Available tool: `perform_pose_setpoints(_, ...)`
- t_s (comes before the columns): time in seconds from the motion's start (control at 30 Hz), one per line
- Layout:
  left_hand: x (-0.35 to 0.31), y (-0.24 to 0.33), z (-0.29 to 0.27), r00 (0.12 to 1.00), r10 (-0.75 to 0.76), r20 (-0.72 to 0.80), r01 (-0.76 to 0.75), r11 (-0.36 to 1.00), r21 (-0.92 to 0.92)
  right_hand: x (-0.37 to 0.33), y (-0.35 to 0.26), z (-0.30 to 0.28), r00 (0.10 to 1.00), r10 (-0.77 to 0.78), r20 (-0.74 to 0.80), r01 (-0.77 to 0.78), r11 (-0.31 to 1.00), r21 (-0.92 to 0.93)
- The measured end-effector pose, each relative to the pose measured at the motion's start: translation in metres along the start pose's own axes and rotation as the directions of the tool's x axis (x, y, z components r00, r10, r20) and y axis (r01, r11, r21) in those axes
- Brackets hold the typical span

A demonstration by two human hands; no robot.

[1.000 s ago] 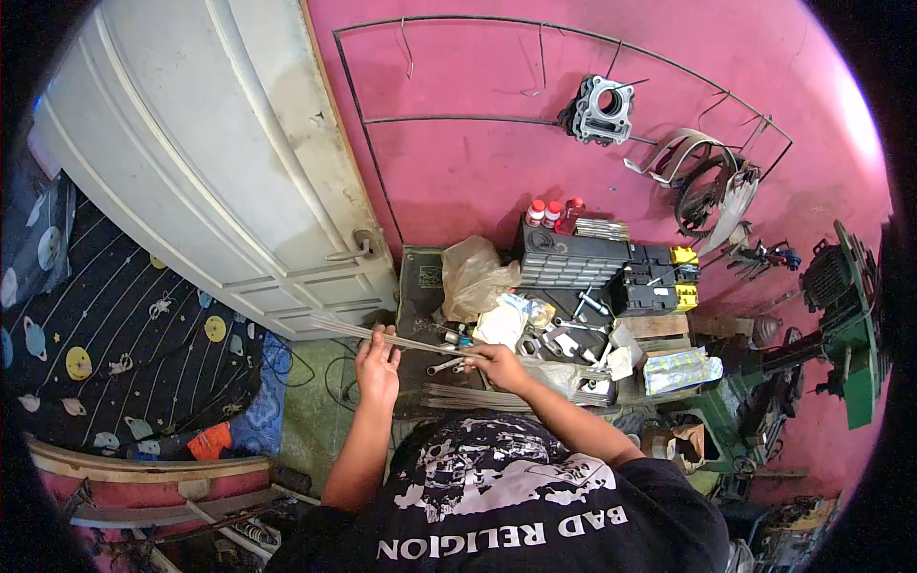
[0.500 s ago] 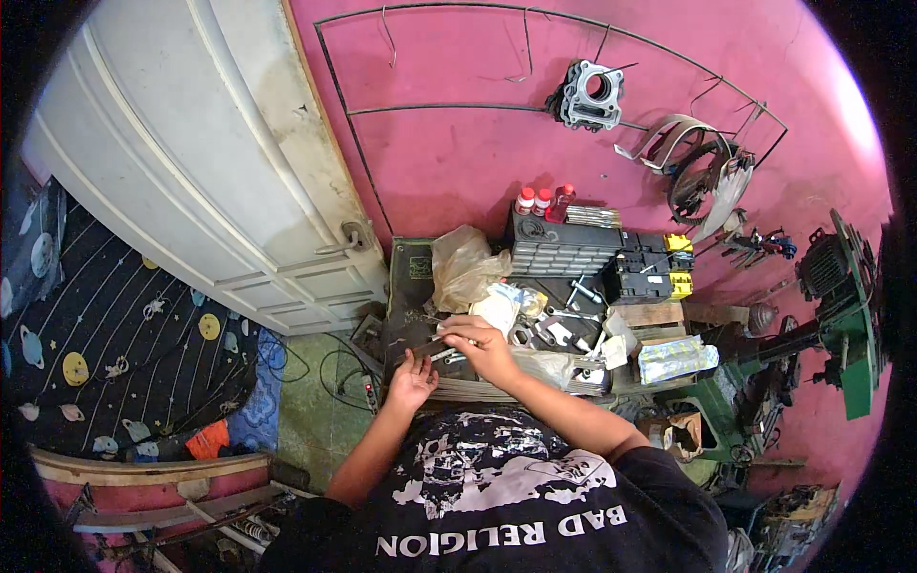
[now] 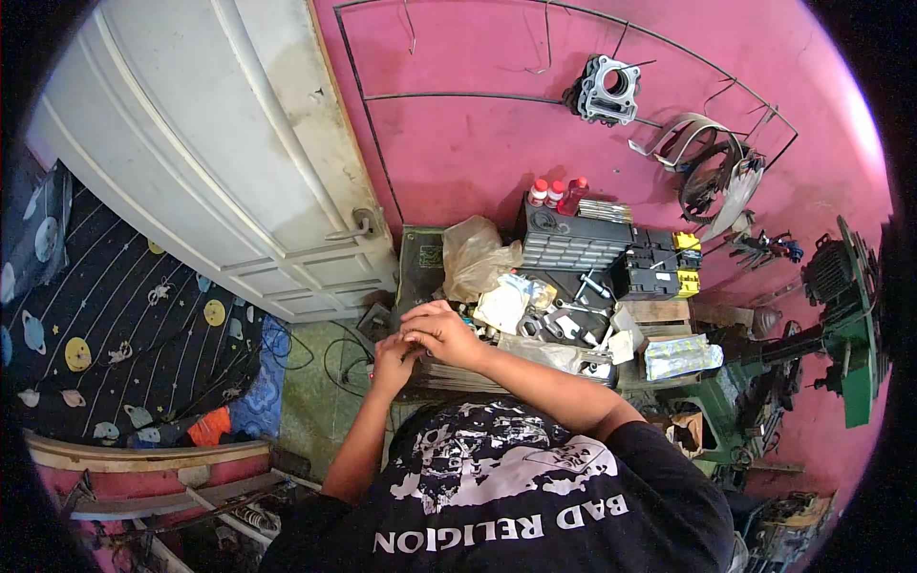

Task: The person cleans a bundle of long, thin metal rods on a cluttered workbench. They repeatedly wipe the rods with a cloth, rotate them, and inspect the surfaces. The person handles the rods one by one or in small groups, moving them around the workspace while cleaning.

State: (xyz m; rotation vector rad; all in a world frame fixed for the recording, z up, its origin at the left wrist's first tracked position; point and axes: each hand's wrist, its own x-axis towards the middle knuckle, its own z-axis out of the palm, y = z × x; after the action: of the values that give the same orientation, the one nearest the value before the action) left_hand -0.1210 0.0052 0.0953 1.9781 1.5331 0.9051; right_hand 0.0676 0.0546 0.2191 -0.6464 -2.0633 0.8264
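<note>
Head view: the left hand (image 3: pixel 390 361) and right hand (image 3: pixel 441 331) are pressed together at the bench (image 3: pixel 420 250) edge, closed over something small that cannot be made out. It is best kept low over the clutter, beside the plastic bag (image 3: pixel 475 256).

Black short-sleeved T-shirt (image 3: pixel 516 497), with a white splotchy graphic across the chest and white block lettering beneath it. Sleeves ending above the elbows, forearms bare. No gloves, watch or rings visible on the left hand (image 3: pixel 392 363) or right hand (image 3: pixel 441 331). Fabric plain black elsewhere, slightly creased at the right shoulder.
</note>
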Motion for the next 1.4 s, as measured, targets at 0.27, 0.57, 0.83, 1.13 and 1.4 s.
perform_pose_setpoints(0.27,-0.01,0.003,0.007,0.992,-0.046,-0.115,0.051,0.998,0.038,-0.003,-0.003,0.006,0.992,0.063,0.106,-0.049,0.991,-0.126)
perform_pose_setpoints(0.57,-0.011,0.007,0.012,0.981,0.053,-0.189,-0.02,0.985,0.169,-0.009,0.004,0.01,0.998,0.063,0.011,-0.06,0.981,-0.184)
perform_pose_setpoints(0.83,-0.01,-0.003,0.027,0.968,0.062,-0.242,-0.021,0.985,0.171,-0.026,0.004,-0.002,0.997,0.019,-0.069,-0.035,0.973,-0.229)
perform_pose_setpoints(1.13,0.036,0.044,0.062,0.966,0.244,0.088,-0.258,0.94,0.224,-0.14,0.038,-0.138,0.525,0.65,-0.55,-0.491,0.759,0.429)
perform_pose_setpoints(1.4,0.06,0.141,0.19,0.705,0.443,0.554,-0.525,0.851,-0.014,-0.39,0.033,-0.219,-0.15,0.678,-0.72,-0.415,0.618,0.668)
